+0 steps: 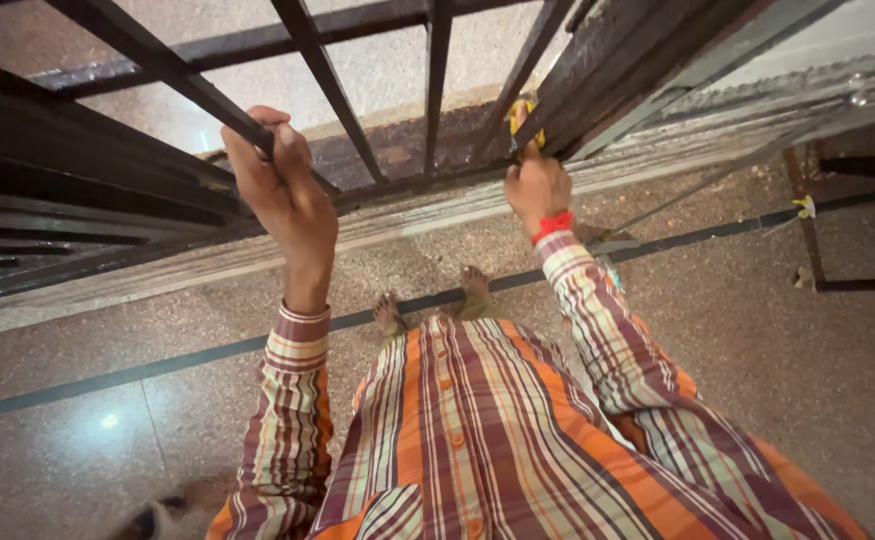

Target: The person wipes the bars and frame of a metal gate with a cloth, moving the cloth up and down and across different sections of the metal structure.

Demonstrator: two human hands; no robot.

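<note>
I stand barefoot in a striped shirt before a dark metal gate point(427, 60) made of slanted bars. My left hand point(277, 180) is wrapped around one bar point(172, 75) on the left side. My right hand point(535, 185), with a red band at the wrist, grips a small yellow object point(519, 118) pressed against a bar near the gate's frame. What the yellow object is cannot be made out, as fingers and the bar hide most of it.
A sliding track point(657, 150) runs along the floor under the gate. The speckled stone floor point(757, 340) has dark inlaid lines. A small yellow-white scrap point(805, 207) lies at the right. My bare feet point(432, 300) stand close to the track.
</note>
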